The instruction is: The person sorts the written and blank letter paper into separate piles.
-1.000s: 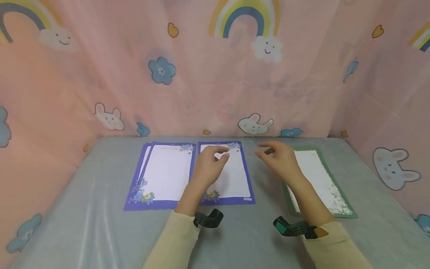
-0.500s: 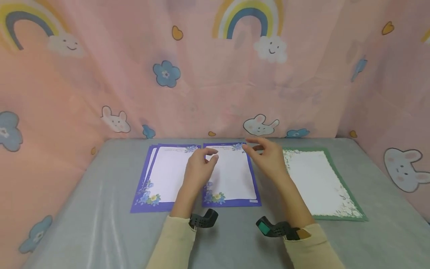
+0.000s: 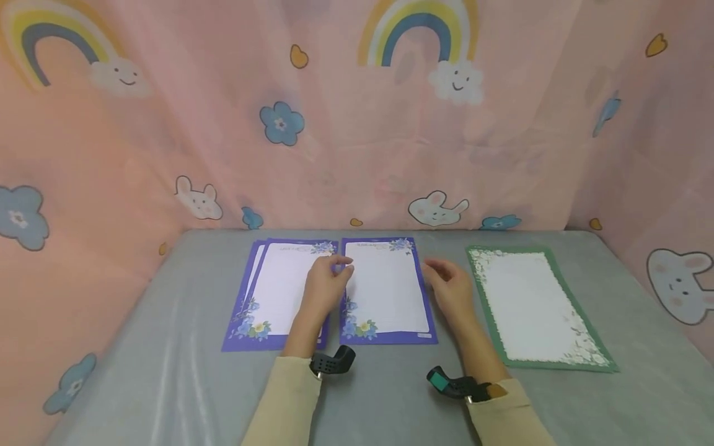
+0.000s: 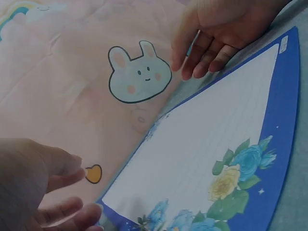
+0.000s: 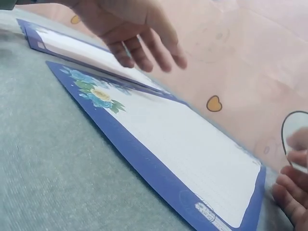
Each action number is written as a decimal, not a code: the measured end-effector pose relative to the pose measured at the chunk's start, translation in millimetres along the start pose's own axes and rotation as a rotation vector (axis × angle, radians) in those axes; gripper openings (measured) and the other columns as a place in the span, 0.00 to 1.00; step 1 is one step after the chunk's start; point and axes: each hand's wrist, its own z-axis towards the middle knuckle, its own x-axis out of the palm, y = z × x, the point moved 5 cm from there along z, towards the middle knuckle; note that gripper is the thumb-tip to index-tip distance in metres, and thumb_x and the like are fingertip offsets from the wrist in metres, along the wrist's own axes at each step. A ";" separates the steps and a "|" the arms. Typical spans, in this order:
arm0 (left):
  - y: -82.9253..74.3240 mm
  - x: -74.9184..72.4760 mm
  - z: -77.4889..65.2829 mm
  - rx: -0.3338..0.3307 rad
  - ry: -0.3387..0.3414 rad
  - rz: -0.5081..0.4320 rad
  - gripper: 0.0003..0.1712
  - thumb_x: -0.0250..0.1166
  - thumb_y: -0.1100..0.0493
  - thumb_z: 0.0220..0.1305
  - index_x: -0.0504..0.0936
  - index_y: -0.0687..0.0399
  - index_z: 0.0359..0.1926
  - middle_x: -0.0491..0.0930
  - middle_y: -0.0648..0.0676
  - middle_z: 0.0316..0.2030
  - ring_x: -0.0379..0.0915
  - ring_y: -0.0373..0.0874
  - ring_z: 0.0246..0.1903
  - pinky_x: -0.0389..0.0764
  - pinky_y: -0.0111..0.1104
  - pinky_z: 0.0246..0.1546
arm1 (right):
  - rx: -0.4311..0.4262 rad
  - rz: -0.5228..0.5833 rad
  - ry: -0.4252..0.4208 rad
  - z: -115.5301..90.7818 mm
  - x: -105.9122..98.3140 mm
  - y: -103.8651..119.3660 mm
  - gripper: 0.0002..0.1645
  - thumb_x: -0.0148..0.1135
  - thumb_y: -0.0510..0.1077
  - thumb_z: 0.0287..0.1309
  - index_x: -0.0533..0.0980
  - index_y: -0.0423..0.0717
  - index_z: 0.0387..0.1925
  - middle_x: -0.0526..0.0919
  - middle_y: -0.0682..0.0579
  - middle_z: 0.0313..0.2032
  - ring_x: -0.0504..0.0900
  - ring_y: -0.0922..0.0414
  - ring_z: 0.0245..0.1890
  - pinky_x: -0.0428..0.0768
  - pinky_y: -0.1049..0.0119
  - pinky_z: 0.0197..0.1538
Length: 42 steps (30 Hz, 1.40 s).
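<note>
A purple-bordered sheet of paper point(image 3: 387, 291) with blue and yellow flowers lies flat in the middle of the table. My left hand point(image 3: 323, 285) hovers at its left edge, thumb and fingers loosely bent with a gap between them. Beside the sheet's right edge is my right hand point(image 3: 450, 291), its fingers relaxed and holding nothing. The left wrist view shows my left hand point(image 4: 43, 187) low at the sheet's far corner. In the right wrist view, my right hand point(image 5: 294, 190) is partly cut off by the frame, close to the sheet's border.
More purple-bordered sheets point(image 3: 279, 291), slightly fanned, lie to the left, partly behind my left hand. On the right rests a small stack of green-bordered sheets point(image 3: 535, 310). A grey cloth point(image 3: 390, 396) covers the table, and a pink patterned curtain point(image 3: 346, 155) stands behind it.
My right hand has moved left and down, from over the green-bordered sheets to the middle sheet's right edge. My left hand has shifted left to its left edge. The head view has turned slightly left.
</note>
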 end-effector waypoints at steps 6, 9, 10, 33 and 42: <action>12.0 6.0 0.7 -0.067 0.032 -0.012 0.17 0.62 0.54 0.70 0.85 0.54 0.55 0.81 0.61 0.60 0.79 0.54 0.43 0.76 0.50 0.59 | 0.043 -0.059 0.012 -0.2 3.2 -2.4 0.21 0.59 0.50 0.70 0.80 0.41 0.56 0.85 0.41 0.55 0.85 0.46 0.51 0.85 0.61 0.50; 15.7 6.7 1.7 -0.094 0.033 -0.051 0.16 0.62 0.54 0.70 0.85 0.53 0.54 0.81 0.61 0.61 0.79 0.58 0.56 0.75 0.51 0.63 | 0.062 -0.049 -0.002 -1.1 2.1 -1.6 0.21 0.59 0.50 0.70 0.81 0.41 0.55 0.85 0.41 0.54 0.86 0.46 0.51 0.84 0.56 0.53; 16.6 6.6 2.2 -0.100 0.030 -0.061 0.16 0.62 0.54 0.70 0.86 0.53 0.54 0.81 0.61 0.60 0.79 0.57 0.58 0.75 0.51 0.64 | 0.064 -0.054 -0.012 -1.5 1.7 -1.1 0.21 0.60 0.51 0.70 0.82 0.40 0.54 0.86 0.40 0.53 0.86 0.46 0.51 0.84 0.55 0.54; 18.5 9.5 0.8 -0.111 0.024 -0.114 0.12 0.67 0.62 0.64 0.89 0.54 0.47 0.86 0.58 0.49 0.81 0.53 0.52 0.80 0.45 0.56 | 0.029 -0.101 -0.024 -2.8 5.3 -2.1 0.20 0.62 0.52 0.69 0.84 0.40 0.51 0.88 0.40 0.49 0.86 0.45 0.49 0.80 0.51 0.53; 16.2 9.1 1.1 -0.082 0.005 -0.055 0.11 0.71 0.64 0.59 0.90 0.52 0.44 0.86 0.56 0.43 0.79 0.47 0.42 0.81 0.39 0.46 | 0.051 -0.102 -0.044 -5.4 5.0 -0.4 0.20 0.61 0.51 0.69 0.83 0.41 0.52 0.87 0.41 0.49 0.83 0.46 0.48 0.79 0.54 0.53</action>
